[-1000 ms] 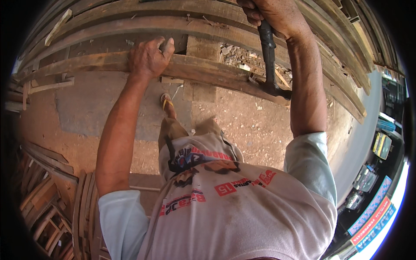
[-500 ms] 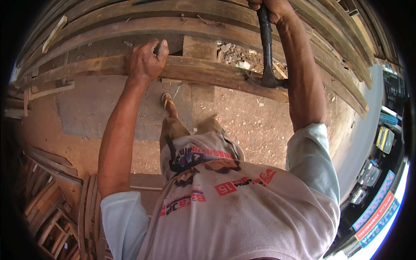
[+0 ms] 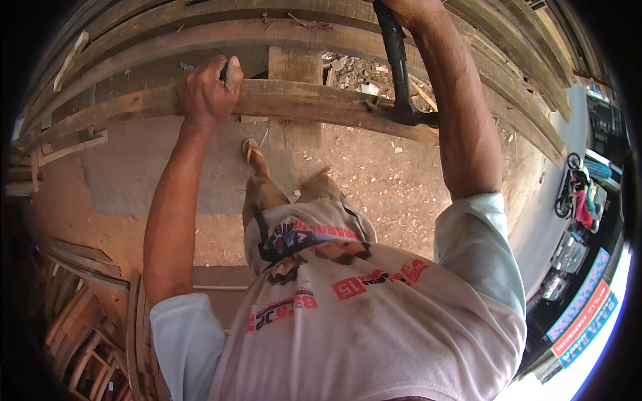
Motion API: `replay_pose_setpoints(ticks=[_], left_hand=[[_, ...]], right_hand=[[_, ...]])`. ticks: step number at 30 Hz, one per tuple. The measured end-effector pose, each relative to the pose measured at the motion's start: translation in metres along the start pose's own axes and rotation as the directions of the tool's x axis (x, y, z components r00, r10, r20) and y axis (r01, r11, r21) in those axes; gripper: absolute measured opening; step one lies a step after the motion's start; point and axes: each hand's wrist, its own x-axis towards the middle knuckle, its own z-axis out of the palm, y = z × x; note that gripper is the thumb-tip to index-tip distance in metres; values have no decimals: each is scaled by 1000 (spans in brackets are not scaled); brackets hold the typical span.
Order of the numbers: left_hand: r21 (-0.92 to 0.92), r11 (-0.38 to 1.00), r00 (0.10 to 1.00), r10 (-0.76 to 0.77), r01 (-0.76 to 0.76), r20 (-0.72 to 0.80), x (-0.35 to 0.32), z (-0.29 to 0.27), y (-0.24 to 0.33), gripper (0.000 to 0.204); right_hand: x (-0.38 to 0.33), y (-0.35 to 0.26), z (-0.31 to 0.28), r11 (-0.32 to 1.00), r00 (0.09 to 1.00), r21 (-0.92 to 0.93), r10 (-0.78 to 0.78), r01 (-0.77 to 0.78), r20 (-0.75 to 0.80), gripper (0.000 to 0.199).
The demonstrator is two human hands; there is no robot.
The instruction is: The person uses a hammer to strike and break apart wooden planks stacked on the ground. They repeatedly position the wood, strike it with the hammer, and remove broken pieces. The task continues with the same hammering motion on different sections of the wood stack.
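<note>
Weathered brown wood fills the scene: at the far left, loose offcuts [image 3: 70,60] and stacked wooden frames [image 3: 73,334] lie along a dirt floor [image 3: 394,180]. A person in a white printed T-shirt [image 3: 348,321] stands at a long rough plank [image 3: 301,103] that runs across in front of them, with more planks [image 3: 200,27] stacked beyond it. The left hand [image 3: 204,93] lies on top of this plank, fingers [image 3: 231,70] curled over its far edge and clenched around it. Below, between the arms, a foot in a yellow sandal [image 3: 253,155] stands on the dirt. Further right, the right hand [image 3: 408,8] is at the top edge, mostly cut off, closed around the dark handle of a hammer [image 3: 401,73]. The hammer hangs downward, its dark head touching the plank's near edge. At the far right, a parked bicycle [image 3: 568,187] stands by a road.
</note>
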Motion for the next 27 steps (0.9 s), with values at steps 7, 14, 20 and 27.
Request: replay_pose_setpoints(ticks=[7, 14, 20, 27], left_hand=[[78, 991, 984, 94, -107, 151, 0, -8, -1, 59], [47, 982, 840, 132, -184, 526, 1, -6, 38, 109], [0, 945, 914, 317, -328, 255, -5, -2, 39, 93], [6, 916, 912, 399, -401, 95, -8, 8, 30, 82]], right_hand=[[-14, -14, 6, 992, 994, -100, -86, 79, -66, 44], [-33, -38, -2, 989, 998, -135, -63, 61, -10, 45], [-53, -56, -12, 940, 985, -338, -98, 45, -143, 45], [-55, -34, 11, 871, 941, -443, -305, 214, -145, 51]])
